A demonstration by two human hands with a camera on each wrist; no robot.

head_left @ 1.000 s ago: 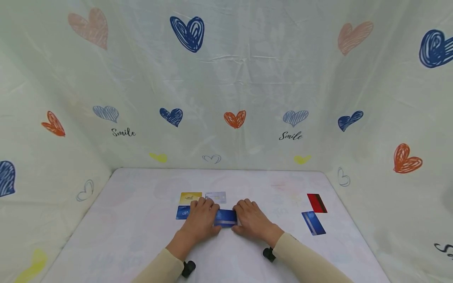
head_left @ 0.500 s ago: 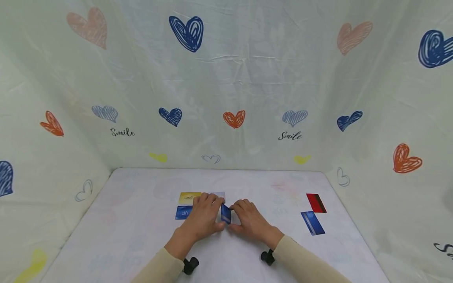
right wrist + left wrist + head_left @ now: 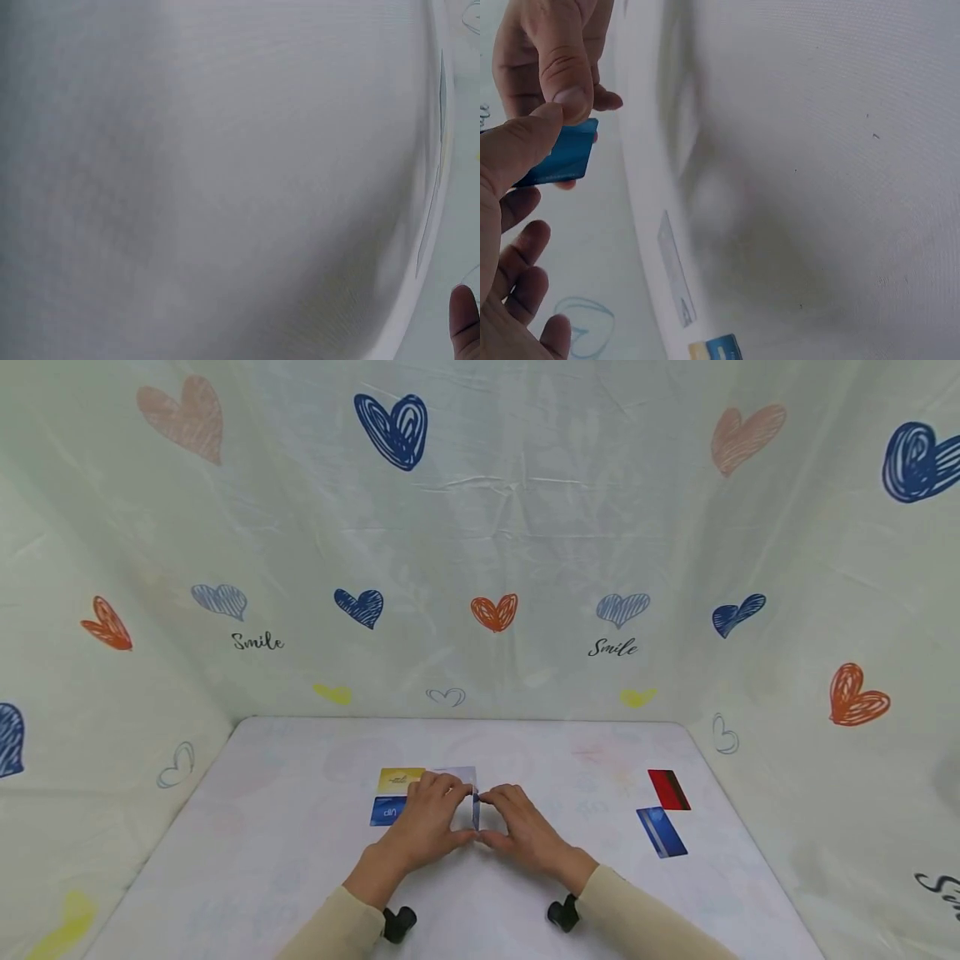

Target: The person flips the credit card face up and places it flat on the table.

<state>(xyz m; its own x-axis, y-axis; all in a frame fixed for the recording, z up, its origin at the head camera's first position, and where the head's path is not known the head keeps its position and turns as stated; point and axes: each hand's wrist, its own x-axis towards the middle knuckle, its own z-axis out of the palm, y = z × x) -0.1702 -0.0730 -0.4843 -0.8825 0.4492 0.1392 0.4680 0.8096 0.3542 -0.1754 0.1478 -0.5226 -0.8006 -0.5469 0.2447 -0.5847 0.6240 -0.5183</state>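
A blue plastic card (image 3: pixel 476 812) stands on edge between my two hands and shows almost edge-on in the head view. Thumb and fingers of my left hand (image 3: pixel 426 820) pinch it from the left, while those of my right hand (image 3: pixel 522 829) pinch it from the right. In the left wrist view the card's blue face (image 3: pixel 568 154) shows between the meeting thumbs. Behind my left hand lie a yellow card (image 3: pixel 401 780), a blue VIP card (image 3: pixel 386 811) and a pale silver card (image 3: pixel 463 773), the last two partly covered. Only a fingertip (image 3: pixel 464 315) shows in the right wrist view.
On the right of the white table (image 3: pixel 300 877) lie a red card (image 3: pixel 667 790) with a dark stripe and another blue card (image 3: pixel 662 832). A curtain (image 3: pixel 525 527) printed with hearts surrounds the table. Black wrist cameras (image 3: pixel 400 924) hang under both sleeves.
One second ago the blue card had its striped face toward the head camera. It has since turned edge-on, and my hands have come closer together around it.
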